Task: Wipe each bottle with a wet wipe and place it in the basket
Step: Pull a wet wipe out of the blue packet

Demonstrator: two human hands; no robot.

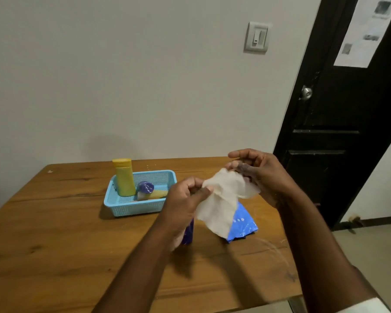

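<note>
A white wet wipe [221, 204] hangs spread between both hands above the table. My left hand [185, 197] pinches its left edge and my right hand [257, 175] pinches its upper right part. A dark blue bottle [188, 233] stands on the table under my left hand, mostly hidden by it. The light blue basket [122, 206] sits behind, to the left. In it a yellow bottle [124, 177] stands upright, and a bottle with a purple cap [145, 187] lies beside it. A blue wipes pack [243, 224] lies under the wipe.
The wooden table [54, 233] stands against a plain wall, its right edge near a black door [330, 132]. A light switch [257, 37] is on the wall.
</note>
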